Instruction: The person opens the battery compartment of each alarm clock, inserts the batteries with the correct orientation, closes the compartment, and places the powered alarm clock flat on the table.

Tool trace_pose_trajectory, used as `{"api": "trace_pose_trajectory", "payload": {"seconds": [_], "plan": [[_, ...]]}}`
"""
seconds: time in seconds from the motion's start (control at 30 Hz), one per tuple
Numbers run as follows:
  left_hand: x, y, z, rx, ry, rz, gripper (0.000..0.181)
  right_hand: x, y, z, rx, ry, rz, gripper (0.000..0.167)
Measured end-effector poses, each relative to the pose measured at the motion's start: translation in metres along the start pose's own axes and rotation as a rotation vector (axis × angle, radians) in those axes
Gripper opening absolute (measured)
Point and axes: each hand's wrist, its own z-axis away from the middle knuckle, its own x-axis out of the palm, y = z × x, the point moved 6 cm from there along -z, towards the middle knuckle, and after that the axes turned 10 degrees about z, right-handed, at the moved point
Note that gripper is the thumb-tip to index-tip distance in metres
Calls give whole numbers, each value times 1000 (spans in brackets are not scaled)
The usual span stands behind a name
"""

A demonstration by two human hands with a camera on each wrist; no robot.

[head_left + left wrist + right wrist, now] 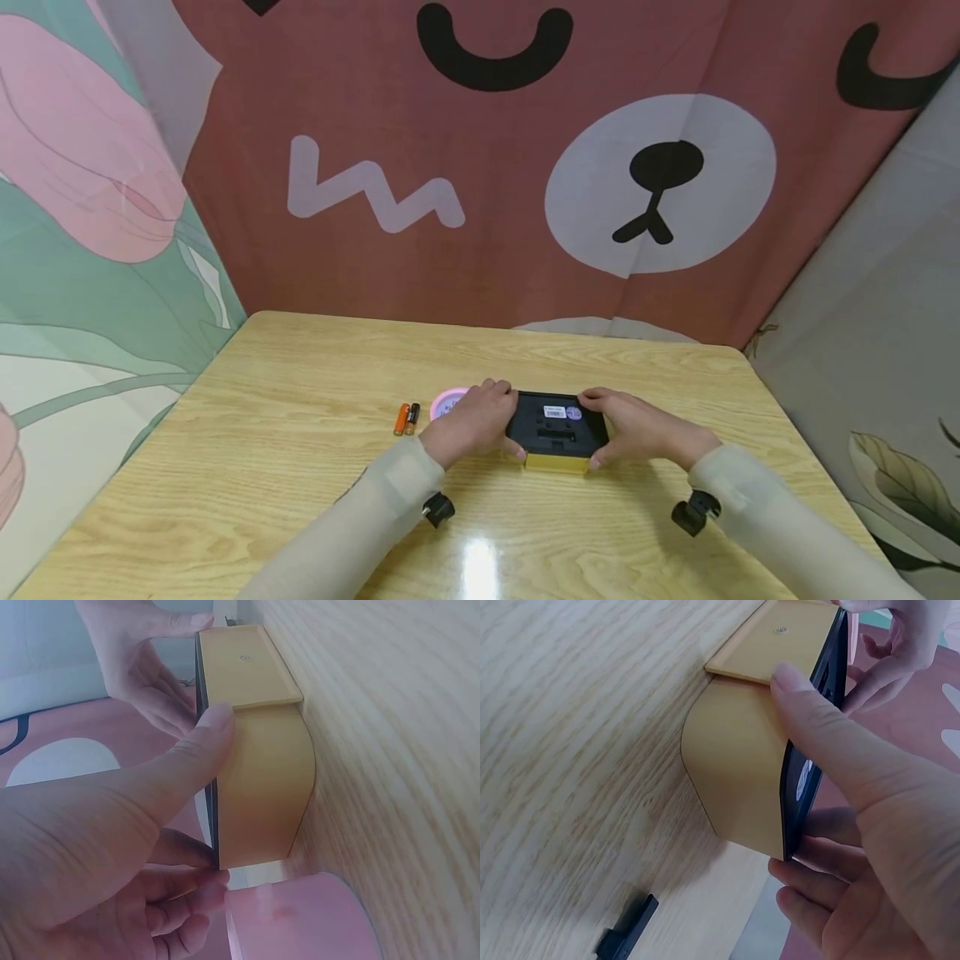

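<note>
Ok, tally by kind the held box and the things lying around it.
Black-and-yellow box: 1
Batteries: 2
Pink round item: 1
Small black piece, seen in the right wrist view: 1
Total: 5

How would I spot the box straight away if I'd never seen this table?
On the wooden table, look for the left hand and the right hand, gripping one thing between them. That is the box. Its yellow sides and flat black top set it apart from the batteries and the round pink thing to its left.
</note>
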Motion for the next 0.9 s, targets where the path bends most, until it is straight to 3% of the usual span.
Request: {"api": "trace_pose_trajectory", "payload": {"seconds": [0.7, 0.9], "plan": [[1, -3, 4, -27, -6, 18, 98, 1, 1, -6, 6, 6, 30, 111], [-2, -4, 7, -37, -5, 30, 87, 1, 0, -7, 1, 7, 32, 112]]}}
